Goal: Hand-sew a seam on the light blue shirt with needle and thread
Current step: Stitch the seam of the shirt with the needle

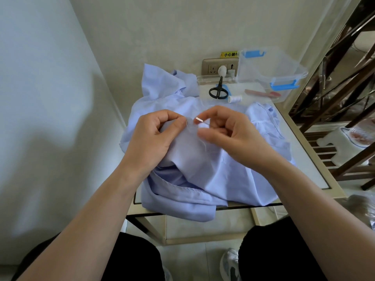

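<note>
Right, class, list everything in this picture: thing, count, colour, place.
shirt: one, light blue, crumpled on table.
table: one, white top, against wall.
scissors: one pair, black, behind shirt.
thread spool: one, white, right of scissors.
box: one, clear, blue latches, table's back right.
socket: one, beige, on wall.
small shiny item: one, silvery, pinched by right hand.
hands: two; left hand pinches shirt, right hand beside it.

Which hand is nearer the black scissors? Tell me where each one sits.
Right. The right hand is just on the near side of the scissors, pinching a small silvery piece; the left hand grips the shirt farther off to the left.
</note>
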Motion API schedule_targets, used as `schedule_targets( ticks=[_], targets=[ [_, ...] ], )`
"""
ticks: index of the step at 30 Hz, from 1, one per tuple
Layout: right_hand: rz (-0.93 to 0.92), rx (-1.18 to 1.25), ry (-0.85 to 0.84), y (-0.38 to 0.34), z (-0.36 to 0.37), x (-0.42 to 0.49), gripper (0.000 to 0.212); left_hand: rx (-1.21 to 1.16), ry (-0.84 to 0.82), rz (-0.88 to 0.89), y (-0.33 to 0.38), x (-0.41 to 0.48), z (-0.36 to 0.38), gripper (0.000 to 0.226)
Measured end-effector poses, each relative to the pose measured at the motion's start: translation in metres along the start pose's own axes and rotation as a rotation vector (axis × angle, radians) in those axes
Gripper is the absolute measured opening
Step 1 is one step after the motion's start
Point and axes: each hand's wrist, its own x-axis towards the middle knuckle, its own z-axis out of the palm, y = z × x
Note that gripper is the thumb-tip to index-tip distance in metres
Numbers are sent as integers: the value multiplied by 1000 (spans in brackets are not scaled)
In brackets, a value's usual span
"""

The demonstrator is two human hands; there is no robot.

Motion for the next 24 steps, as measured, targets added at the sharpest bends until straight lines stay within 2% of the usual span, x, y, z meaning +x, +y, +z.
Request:
schedule_targets(
  ticks=[3, 8, 11, 19, 24],
  targets=[
    [33, 177, 89, 4, -7, 5, 16, -25, -14, -13, 1, -1, -1, 15],
    [22, 159, 87, 5, -11, 7, 2, 12, -59, 9, 0, -3, -3, 14],
    [60, 253, 92, 1, -10, 10, 9, 18, -70, 24, 0, -4, -5, 14],
    [208, 466, -177, 2, -3, 13, 10, 95, -130, 95, 0, -5, -8, 14],
    [208, 391, -170, 8, -6, 15, 8, 125, -120, 83, 1, -5, -9, 17]
  ],
)
